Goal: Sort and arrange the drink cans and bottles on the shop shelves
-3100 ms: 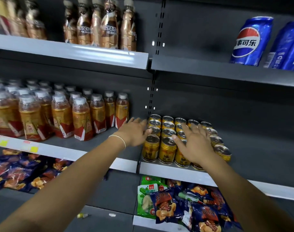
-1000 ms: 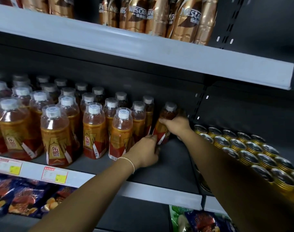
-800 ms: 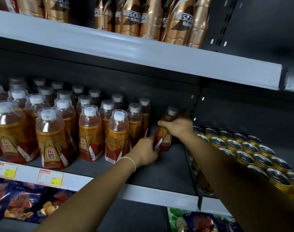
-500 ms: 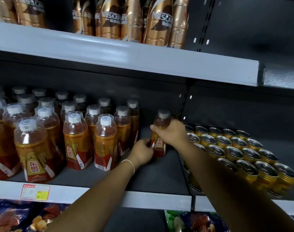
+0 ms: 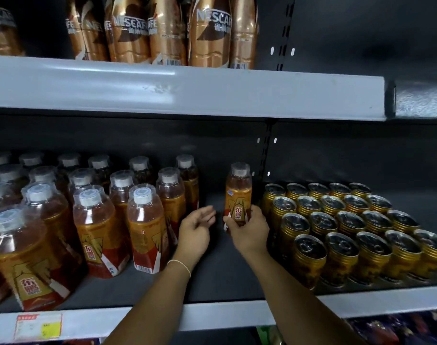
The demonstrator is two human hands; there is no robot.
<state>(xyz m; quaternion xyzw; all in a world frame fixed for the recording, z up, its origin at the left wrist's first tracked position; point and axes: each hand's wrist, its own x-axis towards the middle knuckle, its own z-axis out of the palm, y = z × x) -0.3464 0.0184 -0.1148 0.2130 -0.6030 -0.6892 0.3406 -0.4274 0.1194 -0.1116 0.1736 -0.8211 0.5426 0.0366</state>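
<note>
My right hand (image 5: 249,232) grips the lower part of one amber drink bottle (image 5: 238,190) with a red and gold label, standing upright on the middle shelf (image 5: 212,277). My left hand (image 5: 195,232) hovers just left of it, fingers loosely spread and holding nothing. Several matching amber bottles (image 5: 145,225) with clear caps fill the shelf to the left. Several gold cans (image 5: 341,225) stand in rows to the right of the held bottle.
On the upper shelf (image 5: 187,93) stand several bronze coffee bottles (image 5: 210,31). A slotted upright post (image 5: 264,155) divides the back wall behind the bottle. A price tag (image 5: 38,327) sits on the shelf's front lip. Snack packets (image 5: 399,329) lie below at the right.
My right hand drew the single bottle forward and stood it upright between the bottles and the cans. My left hand let go of the bottle's base and opened. The view moved closer.
</note>
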